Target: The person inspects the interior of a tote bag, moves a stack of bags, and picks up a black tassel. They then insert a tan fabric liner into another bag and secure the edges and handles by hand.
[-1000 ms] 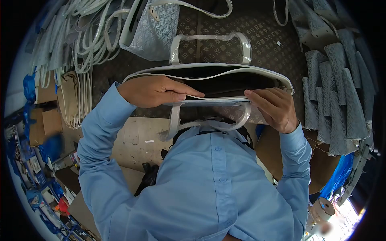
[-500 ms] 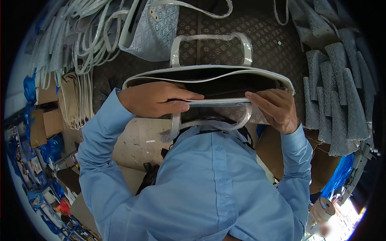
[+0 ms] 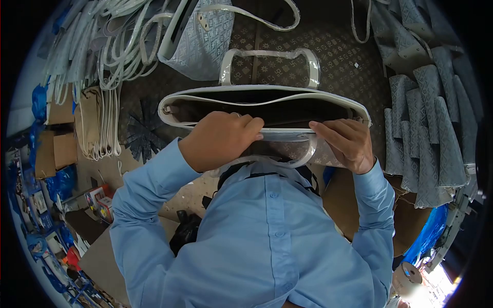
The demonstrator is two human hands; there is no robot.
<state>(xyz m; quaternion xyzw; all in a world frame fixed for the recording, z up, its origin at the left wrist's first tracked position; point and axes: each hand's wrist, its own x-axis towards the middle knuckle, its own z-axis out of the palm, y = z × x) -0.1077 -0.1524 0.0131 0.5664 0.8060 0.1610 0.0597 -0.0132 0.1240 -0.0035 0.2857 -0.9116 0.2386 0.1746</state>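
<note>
A white-trimmed handbag point(image 3: 277, 100) stands before my body with its mouth apart, showing a dark lining. My left hand point(image 3: 223, 141) is closed on the middle of its near rim, fingers curled over the edge. Farther right on that rim, my right hand point(image 3: 348, 141) pinches the edge and rests against the bag's right end. Clear wrapping covers the white far handle point(image 3: 314, 72), which stands up behind the bag. The near handle point(image 3: 311, 150) hangs toward my shirt, partly behind my left hand. The left end of the bag shows a small metal fitting inside.
Another patterned bag point(image 3: 203, 46) lies at the back left. Bundled white straps point(image 3: 123, 49) hang over the left side. Grey patterned pieces point(image 3: 429, 133) are piled on the right. Dark strips point(image 3: 144, 134) lie left of the bag. A cardboard box point(image 3: 354, 205) is below right.
My left hand has shifted right along the near rim and its fingers have curled over, uncovering the bag's left end. My right hand keeps its place on the rim. The view has shifted slightly.
</note>
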